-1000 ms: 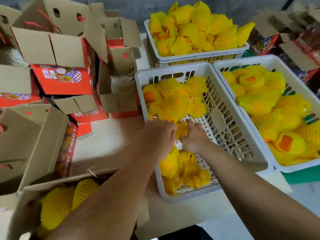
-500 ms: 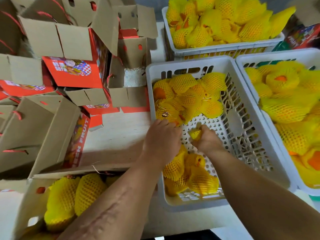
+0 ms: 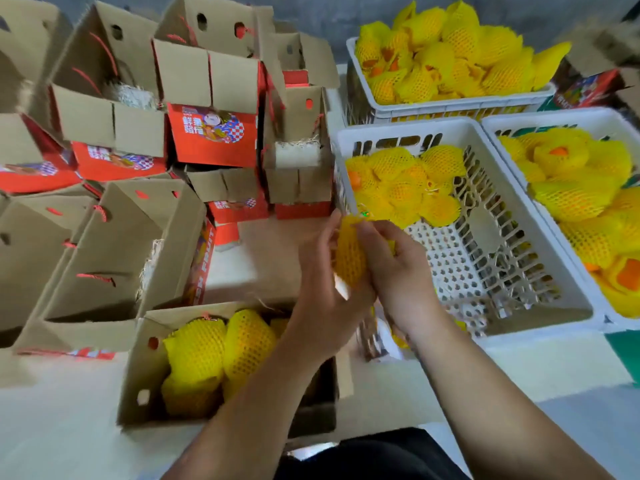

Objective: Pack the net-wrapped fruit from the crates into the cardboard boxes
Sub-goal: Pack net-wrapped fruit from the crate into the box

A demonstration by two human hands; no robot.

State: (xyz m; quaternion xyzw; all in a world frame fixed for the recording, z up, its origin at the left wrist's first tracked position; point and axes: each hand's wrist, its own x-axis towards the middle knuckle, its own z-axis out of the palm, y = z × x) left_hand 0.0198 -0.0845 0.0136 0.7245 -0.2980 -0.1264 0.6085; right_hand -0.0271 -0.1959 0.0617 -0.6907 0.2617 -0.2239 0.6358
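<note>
At the far left stood empty cardboard boxes [image 3: 114, 251] with their flaps up, and nearer you the open box [image 3: 152, 368] already held several net-wrapped fruit [image 3: 221, 348]. Your left hand [image 3: 325, 292] and right hand [image 3: 398, 275] both curled around one yellow netted fruit [image 3: 349, 258], held between them above the bench [image 3: 263, 258], just beside the near crate [image 3: 502, 327]. That crate kept a cluster of fruit [image 3: 405, 185] at its far end, its near floor bare; the crate to the right [image 3: 609, 317] and the one behind [image 3: 450, 109] were piled high. You looked to be mid-transfer, perhaps settling the net. The next move would call for carrying the fruit left and down into whatever room remained in the open box, which your forearm hid.
</note>
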